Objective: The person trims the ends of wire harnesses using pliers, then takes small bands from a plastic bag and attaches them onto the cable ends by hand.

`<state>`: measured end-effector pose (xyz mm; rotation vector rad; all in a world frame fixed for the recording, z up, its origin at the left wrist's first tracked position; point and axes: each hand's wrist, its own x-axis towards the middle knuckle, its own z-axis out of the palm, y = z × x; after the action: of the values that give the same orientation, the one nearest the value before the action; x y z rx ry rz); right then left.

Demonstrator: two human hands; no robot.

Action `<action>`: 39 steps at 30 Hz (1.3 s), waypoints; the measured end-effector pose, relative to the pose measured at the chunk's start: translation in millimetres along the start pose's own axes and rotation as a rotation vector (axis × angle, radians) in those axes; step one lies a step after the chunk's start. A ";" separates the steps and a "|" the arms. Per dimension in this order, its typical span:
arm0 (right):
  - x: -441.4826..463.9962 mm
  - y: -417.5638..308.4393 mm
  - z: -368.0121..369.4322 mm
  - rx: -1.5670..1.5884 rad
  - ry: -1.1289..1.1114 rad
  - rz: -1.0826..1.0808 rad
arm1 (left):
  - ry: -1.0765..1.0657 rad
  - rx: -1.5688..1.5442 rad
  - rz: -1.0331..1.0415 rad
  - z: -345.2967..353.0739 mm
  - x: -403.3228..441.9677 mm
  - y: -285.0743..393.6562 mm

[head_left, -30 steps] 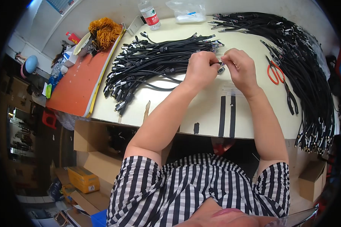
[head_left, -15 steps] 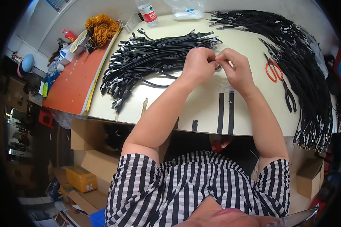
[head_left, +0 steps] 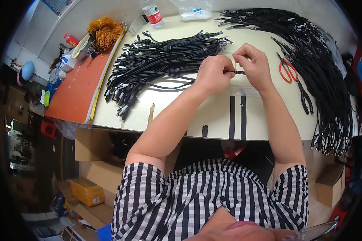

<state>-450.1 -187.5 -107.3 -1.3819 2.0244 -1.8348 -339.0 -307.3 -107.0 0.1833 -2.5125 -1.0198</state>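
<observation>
Head view: the black cable end (head_left: 240, 72) projects rightward from the left hand (head_left: 214, 75), long axis roughly crosswise, its tip beneath the right hand (head_left: 255, 69). Left fingers are clamped on the cable, partly hiding it; right fingertips, just above, appear pinched together on a thin pale strand (head_left: 235, 66), upright against the cable. The left hand is nearer, crowded by the loose cable pile (head_left: 155, 62) on its left; red-handled scissors (head_left: 284, 74) and a larger cable bundle (head_left: 330, 90) lie right, apart from both hands.
</observation>
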 end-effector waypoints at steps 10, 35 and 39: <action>7.0 17.7 -3.3 0.313 0.035 0.182 | 0.022 -0.072 -0.025 1.8 -1.0 2.8; 7.1 16.1 -2.9 0.471 -0.064 0.284 | 0.059 -0.553 -0.027 2.0 3.6 -7.6; 5.3 13.8 -1.1 0.466 -0.042 0.310 | 0.043 -0.578 -0.025 2.5 4.9 -9.7</action>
<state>-461.4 -191.8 -115.9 -0.9148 1.5409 -1.9406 -344.8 -314.1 -113.7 0.0609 -2.0752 -1.6742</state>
